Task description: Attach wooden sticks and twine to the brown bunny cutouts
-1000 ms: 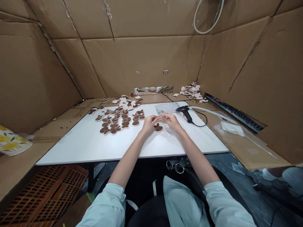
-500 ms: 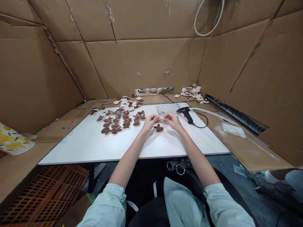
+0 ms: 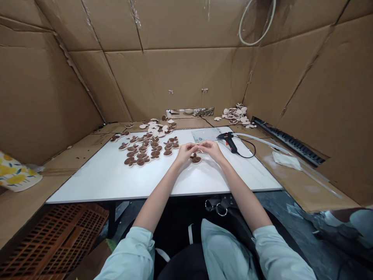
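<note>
My left hand [image 3: 186, 151] and my right hand [image 3: 211, 149] meet above the white board, fingertips pinched together. Between them is a thin pinkish ribbon, mostly covered by the fingers. Just below the hands lies a brown bunny-shaped felt piece [image 3: 196, 158] with a pale edge. To the left, several similar brown pieces [image 3: 142, 149] are spread in loose rows. A black hot glue gun [image 3: 229, 140] rests on its side to the right of my right hand, near a clear plastic bag [image 3: 204, 135].
Cardboard walls surround the white board [image 3: 116, 184]. Pale pieces are heaped at the back left [image 3: 157, 127] and back right [image 3: 236, 113]. Two small bows hang on the back wall. A white hose [image 3: 262, 140] and a white tissue [image 3: 287, 160] lie at right; an orange crate [image 3: 58, 237] stands below left.
My hands have come closer together, fingertips now touching. The pinkish strands that were stretched between them are now mostly hidden. The glue gun and felt pieces have stayed put.
</note>
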Action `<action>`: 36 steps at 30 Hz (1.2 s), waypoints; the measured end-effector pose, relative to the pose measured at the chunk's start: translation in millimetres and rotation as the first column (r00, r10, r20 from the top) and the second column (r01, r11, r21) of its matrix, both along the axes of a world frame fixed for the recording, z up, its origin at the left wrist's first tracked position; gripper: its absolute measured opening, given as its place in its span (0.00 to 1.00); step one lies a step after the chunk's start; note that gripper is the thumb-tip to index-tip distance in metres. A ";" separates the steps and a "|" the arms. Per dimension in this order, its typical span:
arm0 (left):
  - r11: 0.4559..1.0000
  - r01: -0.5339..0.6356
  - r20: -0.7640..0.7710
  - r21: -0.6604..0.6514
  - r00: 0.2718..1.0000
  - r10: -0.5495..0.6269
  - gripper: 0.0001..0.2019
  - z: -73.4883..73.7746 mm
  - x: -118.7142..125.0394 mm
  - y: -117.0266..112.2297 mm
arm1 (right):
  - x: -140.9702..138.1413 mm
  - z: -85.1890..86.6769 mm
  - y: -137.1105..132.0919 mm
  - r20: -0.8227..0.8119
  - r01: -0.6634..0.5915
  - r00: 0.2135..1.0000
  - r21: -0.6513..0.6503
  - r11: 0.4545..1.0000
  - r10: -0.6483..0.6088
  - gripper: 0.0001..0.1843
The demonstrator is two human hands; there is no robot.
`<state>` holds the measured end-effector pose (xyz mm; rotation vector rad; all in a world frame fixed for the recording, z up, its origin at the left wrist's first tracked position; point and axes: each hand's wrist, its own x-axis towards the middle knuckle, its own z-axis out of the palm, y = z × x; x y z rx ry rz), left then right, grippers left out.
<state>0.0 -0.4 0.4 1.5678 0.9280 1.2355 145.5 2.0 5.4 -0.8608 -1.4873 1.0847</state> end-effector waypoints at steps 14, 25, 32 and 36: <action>1.000 0.017 -0.024 0.021 1.000 -0.017 0.13 -0.6 -1.3 3.8 | 6.9 3.6 0.5 -0.026 -0.058 0.998 -0.082 0.995 0.056 0.17; 0.999 -0.035 0.003 0.019 0.999 0.035 0.12 2.5 -1.7 2.9 | 5.6 4.0 0.3 -0.025 -0.038 0.999 -0.062 0.997 0.036 0.16; 0.999 -0.045 0.018 0.007 0.999 0.045 0.13 -1.2 -1.5 5.5 | 4.4 3.0 1.1 -0.060 -0.008 0.998 -0.071 0.997 0.003 0.17; 0.999 -0.052 0.018 0.003 0.998 0.052 0.13 -2.4 -1.9 6.3 | 5.2 4.3 0.1 -0.164 -0.007 0.986 -0.136 0.991 -0.015 0.18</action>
